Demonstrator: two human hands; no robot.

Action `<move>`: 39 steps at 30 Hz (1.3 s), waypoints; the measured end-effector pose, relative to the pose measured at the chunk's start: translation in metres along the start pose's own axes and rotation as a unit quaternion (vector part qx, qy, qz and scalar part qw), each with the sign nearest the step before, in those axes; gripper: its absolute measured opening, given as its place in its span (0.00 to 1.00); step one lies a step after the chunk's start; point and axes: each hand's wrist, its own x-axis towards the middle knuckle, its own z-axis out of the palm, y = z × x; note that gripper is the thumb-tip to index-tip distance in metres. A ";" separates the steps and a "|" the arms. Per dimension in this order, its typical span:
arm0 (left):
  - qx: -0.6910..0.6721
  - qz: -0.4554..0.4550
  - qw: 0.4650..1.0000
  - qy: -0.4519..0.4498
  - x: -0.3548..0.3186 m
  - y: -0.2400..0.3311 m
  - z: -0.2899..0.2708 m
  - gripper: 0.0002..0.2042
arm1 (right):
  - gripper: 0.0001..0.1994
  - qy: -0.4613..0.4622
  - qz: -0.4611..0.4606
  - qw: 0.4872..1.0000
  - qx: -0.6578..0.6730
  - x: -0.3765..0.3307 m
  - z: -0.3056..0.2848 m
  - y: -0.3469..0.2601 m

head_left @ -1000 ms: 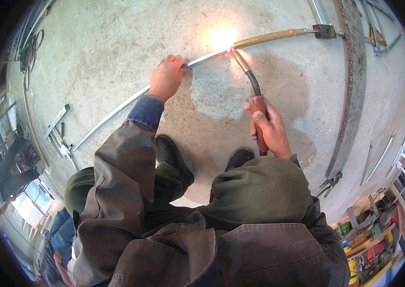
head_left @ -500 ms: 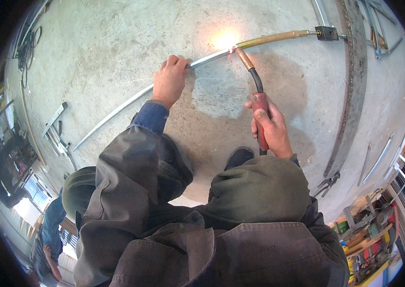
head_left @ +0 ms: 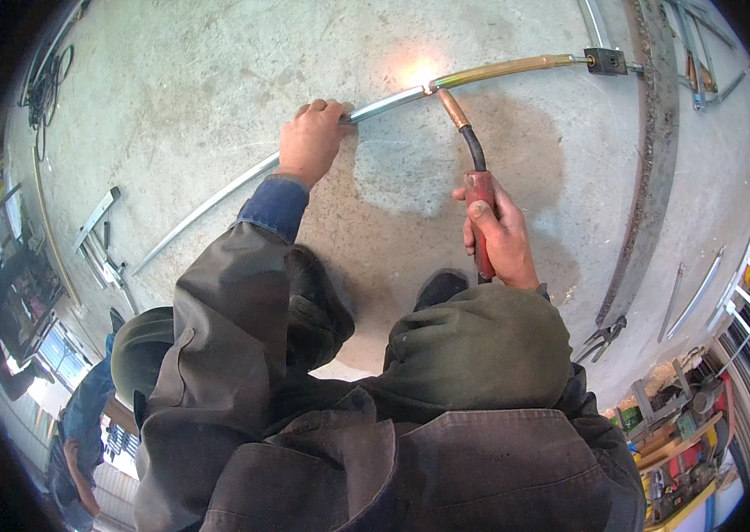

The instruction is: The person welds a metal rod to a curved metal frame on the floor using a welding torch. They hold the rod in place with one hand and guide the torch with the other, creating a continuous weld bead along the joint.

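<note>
Both hands (head_left: 310,146) are full: tube (head_left: 386,105) left, torch (head_left: 479,188) right.

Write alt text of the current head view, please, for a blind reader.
A right hand aims a red-handled torch at a bright glow on a silver and gold-coloured metal bar; the left hand grips the bar's silver part, concrete floor beneath.
</note>
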 end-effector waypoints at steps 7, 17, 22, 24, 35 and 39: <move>0.006 0.002 1.000 0.018 -0.003 0.004 0.005 0.11 | 0.23 -0.007 0.000 1.000 0.002 0.003 -0.001 0.004; -0.012 0.002 1.000 0.027 -0.003 0.002 0.004 0.10 | 0.22 -0.010 -0.002 1.000 -0.007 0.006 0.005 0.001; -0.001 -0.002 1.000 0.011 -0.002 0.005 0.000 0.11 | 0.21 -0.016 0.000 1.000 -0.017 0.009 0.002 0.006; -0.006 -0.004 1.000 0.014 -0.002 0.003 0.002 0.11 | 0.21 -0.020 0.001 1.000 -0.023 0.010 0.002 0.009; -0.012 0.002 1.000 0.023 -0.002 0.000 0.004 0.11 | 0.21 -0.006 -0.012 0.999 -0.031 0.013 0.006 0.004; -0.017 0.002 1.000 0.020 -0.002 0.003 0.001 0.11 | 0.21 -0.007 -0.006 1.000 -0.030 0.013 0.005 0.004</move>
